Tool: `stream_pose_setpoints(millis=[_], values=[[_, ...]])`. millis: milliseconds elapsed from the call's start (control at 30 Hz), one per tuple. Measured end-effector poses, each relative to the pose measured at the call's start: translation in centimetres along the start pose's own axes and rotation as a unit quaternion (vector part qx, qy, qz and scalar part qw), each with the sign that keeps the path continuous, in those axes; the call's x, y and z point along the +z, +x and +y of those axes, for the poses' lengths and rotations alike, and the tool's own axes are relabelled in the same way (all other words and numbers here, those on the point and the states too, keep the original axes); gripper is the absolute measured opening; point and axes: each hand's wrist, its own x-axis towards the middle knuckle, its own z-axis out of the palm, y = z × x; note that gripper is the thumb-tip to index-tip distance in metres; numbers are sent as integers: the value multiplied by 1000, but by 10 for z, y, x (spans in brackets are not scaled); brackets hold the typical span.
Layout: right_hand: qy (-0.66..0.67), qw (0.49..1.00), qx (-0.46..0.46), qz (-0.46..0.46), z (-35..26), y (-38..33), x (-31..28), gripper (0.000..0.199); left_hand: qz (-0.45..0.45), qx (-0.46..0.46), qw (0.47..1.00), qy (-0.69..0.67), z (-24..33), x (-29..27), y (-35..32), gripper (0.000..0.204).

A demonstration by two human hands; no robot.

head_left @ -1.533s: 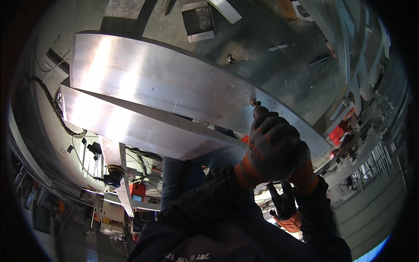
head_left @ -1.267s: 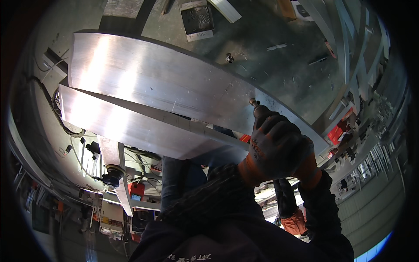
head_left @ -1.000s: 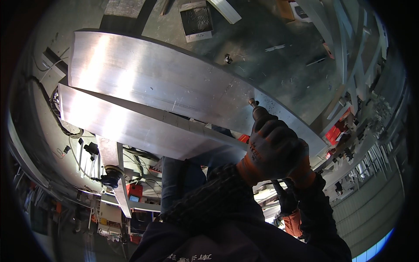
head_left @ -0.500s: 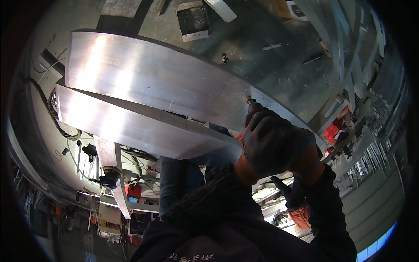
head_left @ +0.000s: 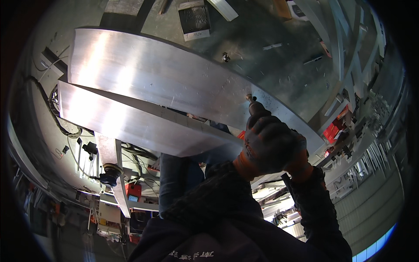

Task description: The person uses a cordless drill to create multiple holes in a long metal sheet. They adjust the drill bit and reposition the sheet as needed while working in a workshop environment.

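Working the tool tip against bright metal, both hands are busy in the head view: the left hand (head_left: 253,150) and the right hand (head_left: 294,153), in grey-and-orange gloves, have their grip closed around a slim hand tool (head_left: 256,106), though the fingers overlap too much to separate. Its tip meets, or nearly meets, the upper metal panel (head_left: 148,74) between one and two o'clock, where dark specks lie near the edge. As a judgement, the work is partway and confined to this end; fine marks remain elsewhere on that panel, and the lower metal panel (head_left: 144,131), reaching inward from nine o'clock, seems untouched by the tool. Whether the spot is finished cannot be told, since gloves hide most of the tool body. A gap between the panels widens rightward. At eight o'clock a round-headed power tool (head_left: 111,174) sits on a support beam (head_left: 107,146), with dark cables (head_left: 43,94) looping at nine. A square box (head_left: 193,19) lies on the floor at twelve, long metal profiles (head_left: 345,52) crowd two o'clock, and a red box (head_left: 334,131) sits at three. The person's legs (head_left: 181,181) stand close below the lower panel, likely limiting room there.
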Motion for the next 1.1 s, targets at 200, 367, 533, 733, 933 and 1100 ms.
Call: stream_pose_setpoints(millis=[200,367,533,733,933,1100], values=[[-20,998,27,-51,-22,6,-13,42,3,-96,988,-123,-17,10,-26,27],[71,987,64,-129,-17,-19,-48,43,292,31,524,-799,43,85,13,37],[93,972,141,-165,-9,-45,-41,46,440,118,156,-876,79,169,-33,50],[163,978,122,-45,-5,-18,-31,48,-42,8,999,-3,51,50,9,44],[204,971,120,25,-19,14,-29,51,-43,23,998,43,62,13,23,41],[222,972,78,29,1,29,-27,55,-69,7,992,103,16,-51,0,45]])
